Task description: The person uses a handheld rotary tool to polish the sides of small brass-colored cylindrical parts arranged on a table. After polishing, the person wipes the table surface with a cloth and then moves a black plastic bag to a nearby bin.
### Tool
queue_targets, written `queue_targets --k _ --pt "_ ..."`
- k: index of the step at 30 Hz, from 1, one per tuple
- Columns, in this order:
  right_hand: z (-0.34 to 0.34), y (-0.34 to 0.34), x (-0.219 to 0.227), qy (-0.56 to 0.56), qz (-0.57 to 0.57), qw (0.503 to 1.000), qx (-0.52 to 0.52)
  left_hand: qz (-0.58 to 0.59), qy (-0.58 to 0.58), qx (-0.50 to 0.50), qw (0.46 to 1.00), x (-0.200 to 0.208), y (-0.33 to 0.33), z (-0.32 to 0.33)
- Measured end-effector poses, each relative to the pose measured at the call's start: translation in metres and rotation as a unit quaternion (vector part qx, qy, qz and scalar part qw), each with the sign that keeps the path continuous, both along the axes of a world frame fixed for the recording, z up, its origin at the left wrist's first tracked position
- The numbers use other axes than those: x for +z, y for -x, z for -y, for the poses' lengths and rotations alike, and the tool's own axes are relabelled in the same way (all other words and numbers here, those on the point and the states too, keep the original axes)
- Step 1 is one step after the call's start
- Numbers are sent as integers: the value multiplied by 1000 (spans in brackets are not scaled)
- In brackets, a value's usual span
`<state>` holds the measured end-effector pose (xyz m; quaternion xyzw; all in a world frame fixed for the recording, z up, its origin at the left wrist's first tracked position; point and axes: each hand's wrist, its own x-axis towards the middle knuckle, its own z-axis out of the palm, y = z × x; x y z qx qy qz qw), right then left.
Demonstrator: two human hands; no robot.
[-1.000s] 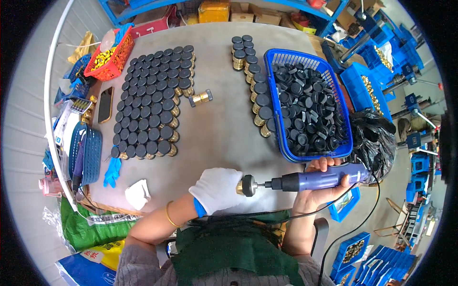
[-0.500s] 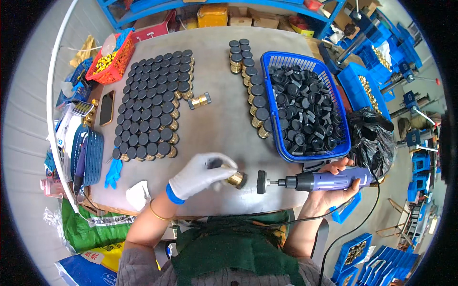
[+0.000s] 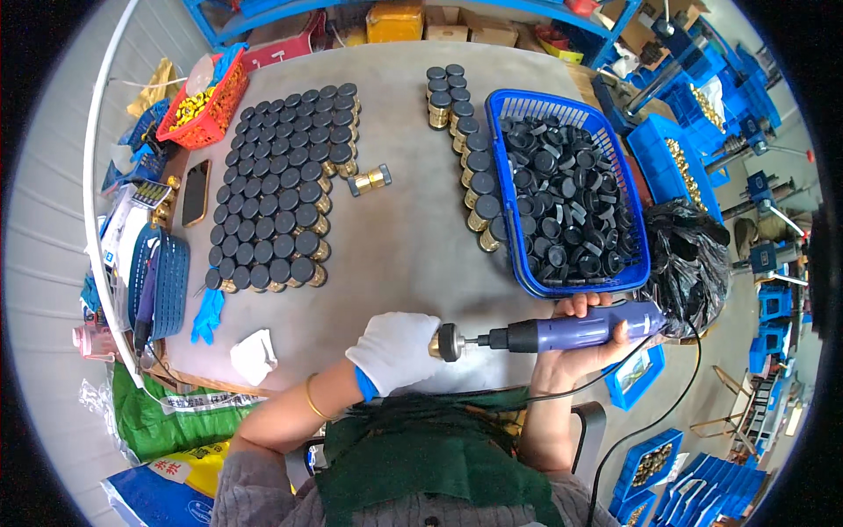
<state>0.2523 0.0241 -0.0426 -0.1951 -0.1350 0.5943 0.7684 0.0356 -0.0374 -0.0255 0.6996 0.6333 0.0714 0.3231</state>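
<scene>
My left hand (image 3: pixel 397 353), in a white glove, is closed around a brass fitting (image 3: pixel 435 343) near the front edge of the table. Bare fingers of my right hand (image 3: pixel 587 344) wrap round a purple and black electric screwdriver (image 3: pixel 575 332), lying level and pointing left. Its round black driver head (image 3: pixel 452 342) meets the end of the fitting; whether a separate cap sits between them is hidden. Farther back, a lone brass fitting with black caps (image 3: pixel 370 180) lies on its side. Left of it, capped brass fittings (image 3: pixel 272 184) stand in a dense block.
A blue basket (image 3: pixel 647 255) of loose black caps stands at the right, beside a row of capped fittings (image 3: pixel 474 162). At the left are a phone (image 3: pixel 196 193), a red basket (image 3: pixel 230 98), a blue glove (image 3: pixel 208 316) and a white cloth (image 3: pixel 255 357). The screwdriver's cord hangs at the right.
My left hand has turned and moved right with the fitting, bringing it against the driver head. The screwdriver has shifted left, closing the gap.
</scene>
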Motion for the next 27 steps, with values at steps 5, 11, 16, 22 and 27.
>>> queue_targets --k 5,11,16,22,27 --pt "0 8 -1 -19 18 1000 14 -11 14 7 1000 -14 9 0" --pt "-9 -11 24 -69 1 997 -39 -21 -242 37 969 5 86 -60" --pt "-4 -1 21 -39 -5 999 -1 -184 -199 54 961 1 120 -89" --pt "-10 -5 16 -39 -2 999 -14 -237 -243 24 940 28 96 -136" --pt "-8 0 28 -51 -26 998 8 -364 -125 -49 922 -29 107 -189"
